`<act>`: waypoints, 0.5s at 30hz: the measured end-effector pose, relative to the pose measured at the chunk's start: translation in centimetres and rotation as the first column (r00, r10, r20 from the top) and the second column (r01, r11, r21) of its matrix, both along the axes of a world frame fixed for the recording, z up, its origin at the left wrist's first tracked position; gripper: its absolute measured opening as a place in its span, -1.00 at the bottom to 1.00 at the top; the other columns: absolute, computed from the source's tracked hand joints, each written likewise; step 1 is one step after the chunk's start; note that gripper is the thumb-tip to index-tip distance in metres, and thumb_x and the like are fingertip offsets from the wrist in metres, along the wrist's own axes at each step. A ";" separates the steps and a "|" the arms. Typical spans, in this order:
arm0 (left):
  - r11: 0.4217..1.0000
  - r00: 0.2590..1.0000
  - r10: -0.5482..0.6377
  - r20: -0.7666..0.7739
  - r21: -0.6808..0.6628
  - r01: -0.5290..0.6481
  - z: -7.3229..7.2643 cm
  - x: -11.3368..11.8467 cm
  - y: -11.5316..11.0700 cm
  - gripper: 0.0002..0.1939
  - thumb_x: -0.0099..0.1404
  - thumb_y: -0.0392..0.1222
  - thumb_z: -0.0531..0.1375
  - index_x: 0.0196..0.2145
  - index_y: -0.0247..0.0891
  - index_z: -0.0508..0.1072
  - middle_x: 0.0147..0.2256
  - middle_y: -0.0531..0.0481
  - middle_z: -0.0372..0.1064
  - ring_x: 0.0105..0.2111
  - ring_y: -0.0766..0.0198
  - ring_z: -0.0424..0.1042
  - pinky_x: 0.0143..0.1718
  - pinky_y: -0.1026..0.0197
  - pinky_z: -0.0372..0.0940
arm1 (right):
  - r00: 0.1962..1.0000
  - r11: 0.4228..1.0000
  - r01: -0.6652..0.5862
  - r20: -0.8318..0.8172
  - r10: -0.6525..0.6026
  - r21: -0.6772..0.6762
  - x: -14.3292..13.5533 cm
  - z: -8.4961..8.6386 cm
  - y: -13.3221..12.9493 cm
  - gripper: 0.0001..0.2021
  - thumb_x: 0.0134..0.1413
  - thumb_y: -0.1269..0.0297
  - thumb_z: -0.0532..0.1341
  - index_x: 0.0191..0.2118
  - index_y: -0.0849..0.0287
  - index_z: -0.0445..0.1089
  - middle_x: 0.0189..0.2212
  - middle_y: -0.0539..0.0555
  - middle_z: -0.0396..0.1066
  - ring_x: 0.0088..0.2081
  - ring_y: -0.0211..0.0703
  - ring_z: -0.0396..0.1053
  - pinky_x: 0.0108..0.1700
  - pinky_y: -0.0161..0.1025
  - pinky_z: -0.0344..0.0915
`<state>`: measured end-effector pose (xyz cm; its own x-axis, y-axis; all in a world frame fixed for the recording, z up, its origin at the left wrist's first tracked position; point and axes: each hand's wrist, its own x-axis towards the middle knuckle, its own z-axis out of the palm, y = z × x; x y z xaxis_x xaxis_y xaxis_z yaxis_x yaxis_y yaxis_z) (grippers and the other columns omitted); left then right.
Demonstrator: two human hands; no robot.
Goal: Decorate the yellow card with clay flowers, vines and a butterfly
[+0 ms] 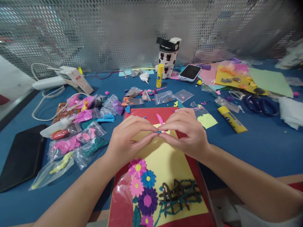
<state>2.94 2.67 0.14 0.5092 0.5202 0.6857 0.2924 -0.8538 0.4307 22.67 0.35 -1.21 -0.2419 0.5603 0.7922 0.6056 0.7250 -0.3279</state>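
Observation:
Over the upper part of a yellow sheet (165, 157) on a red board (123, 189), my left hand (132, 135) and my right hand (186, 130) meet at their fingertips. Both pinch a small piece of blue clay (159, 131) between thumbs and forefingers. A pink strip (159, 119) shows just behind the fingertips. Clay flowers in pink, blue and purple (147, 200) run down the sheet's left side. At its lower right lies a brown clay fence (178, 194) with green vines.
Bags of coloured clay (67, 144) and a black tablet (22, 154) lie at left. Behind stand a glue stick (159, 75) and a tumbler (168, 60), beside a phone (190, 73). At right are another glue stick (232, 119), scissors (260, 105) and coloured paper (270, 82).

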 end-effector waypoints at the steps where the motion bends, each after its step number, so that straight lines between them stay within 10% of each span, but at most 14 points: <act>1: 1.000 1.000 0.000 -0.002 0.004 0.000 0.0 0.0 0.0 -0.90 0.22 -0.30 0.30 -0.28 -0.21 0.48 -0.34 0.03 0.52 -0.29 0.31 0.48 -0.21 0.24 0.38 | 1.000 1.000 -0.001 -0.011 0.001 0.009 0.0 0.0 0.0 -0.98 0.07 0.30 0.32 -0.36 0.05 0.47 -0.47 -0.08 0.52 -0.41 -0.26 0.45 -0.11 -0.13 0.21; 15: 1.000 1.000 -0.005 0.004 0.015 0.005 -0.1 -0.1 0.0 -0.89 0.20 -0.32 0.31 -0.29 -0.27 0.48 -0.34 0.01 0.50 -0.29 0.35 0.47 -0.21 0.29 0.38 | 0.999 0.999 -0.022 -0.030 0.023 0.030 -0.1 -0.2 0.0 -0.95 0.04 0.33 0.34 -0.36 0.08 0.46 -0.48 -0.06 0.52 -0.42 -0.24 0.44 -0.12 -0.11 0.21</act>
<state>2.86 2.65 0.04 0.5087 0.5072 0.6957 0.2861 -0.8617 0.4191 22.53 0.39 -1.44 -0.2293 0.5308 0.8159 0.5792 0.7480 -0.3239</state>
